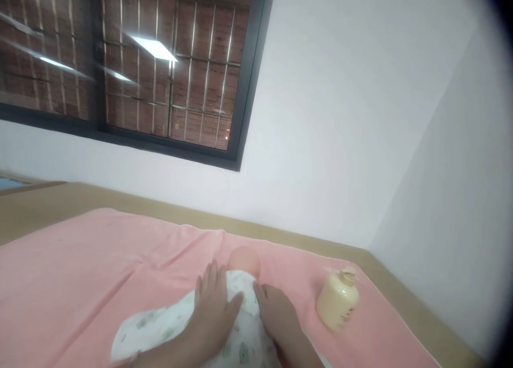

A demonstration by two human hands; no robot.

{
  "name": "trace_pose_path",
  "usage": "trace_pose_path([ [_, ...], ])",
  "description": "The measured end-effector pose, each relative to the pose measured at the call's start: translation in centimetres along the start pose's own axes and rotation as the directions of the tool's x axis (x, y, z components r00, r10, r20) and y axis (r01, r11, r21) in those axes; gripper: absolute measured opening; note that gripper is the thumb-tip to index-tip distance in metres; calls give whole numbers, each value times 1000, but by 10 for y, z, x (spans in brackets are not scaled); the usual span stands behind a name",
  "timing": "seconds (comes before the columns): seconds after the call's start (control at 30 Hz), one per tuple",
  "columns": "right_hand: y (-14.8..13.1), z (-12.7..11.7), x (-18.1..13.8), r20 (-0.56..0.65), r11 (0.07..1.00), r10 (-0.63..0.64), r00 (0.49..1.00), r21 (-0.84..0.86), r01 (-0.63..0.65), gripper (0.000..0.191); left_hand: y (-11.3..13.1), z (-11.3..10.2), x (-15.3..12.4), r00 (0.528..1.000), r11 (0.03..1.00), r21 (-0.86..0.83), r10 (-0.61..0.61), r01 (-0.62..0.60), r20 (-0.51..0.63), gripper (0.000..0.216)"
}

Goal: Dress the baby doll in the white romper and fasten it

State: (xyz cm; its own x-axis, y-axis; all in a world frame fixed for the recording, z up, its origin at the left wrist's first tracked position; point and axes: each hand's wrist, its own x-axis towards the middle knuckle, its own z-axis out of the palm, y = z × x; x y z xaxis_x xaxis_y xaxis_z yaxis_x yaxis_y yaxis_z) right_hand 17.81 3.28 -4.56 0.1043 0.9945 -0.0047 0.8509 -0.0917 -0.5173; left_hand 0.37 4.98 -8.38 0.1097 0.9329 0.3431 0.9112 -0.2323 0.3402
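A doll-like figure with a smooth, round, skin-coloured head point(244, 259) lies on a pink cloth in front of me. White fabric with a green print point(154, 325) covers its body, and one part spreads out to the left. My left hand point(212, 298) rests flat on this printed fabric, fingers stretched toward the head and thumb apart. On the other side, my right hand point(278, 309) has its fingers bent and the thumb against the fabric's edge just below the head, pinching it. The figure's limbs are hidden under the fabric and my hands.
To the right, a pale yellow pump bottle point(337, 301) stands on the pink cloth point(100, 266). The cloth covers much of a tan surface point(320, 243) that meets a white wall point(320, 116). Above is a dark-framed window point(244, 90) with bars behind it.
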Motion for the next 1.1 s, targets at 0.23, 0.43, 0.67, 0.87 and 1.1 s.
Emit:
trace_pose_path([
  [0.23, 0, 2, -3, -69, 998, -67, 995, -16, 66, 61, 19, -35, 33, 933, 948, -149, -232, 280, 276, 71],
  [0.43, -3, -3, -6, -66, 996, -72, 995, -51, 69, 61, 4, -48, 36, 901, 901, -325, -142, 289, 409, 68],
  [0.67, -27, -15, -31, -37, 974, -188, 982, -138, 181, 32, -10, -51, 39, 891, 854, -441, -56, 277, 450, 67],
  [0.87, -40, -22, -58, -70, 956, -282, 957, -104, 274, 33, -13, -52, 45, 848, 846, -392, -123, 361, 515, 58],
  [1.1, -28, -21, -37, -54, 991, -131, 990, -35, 130, 45, 22, -66, 14, 962, 996, -53, 87, -76, 258, 59],
])
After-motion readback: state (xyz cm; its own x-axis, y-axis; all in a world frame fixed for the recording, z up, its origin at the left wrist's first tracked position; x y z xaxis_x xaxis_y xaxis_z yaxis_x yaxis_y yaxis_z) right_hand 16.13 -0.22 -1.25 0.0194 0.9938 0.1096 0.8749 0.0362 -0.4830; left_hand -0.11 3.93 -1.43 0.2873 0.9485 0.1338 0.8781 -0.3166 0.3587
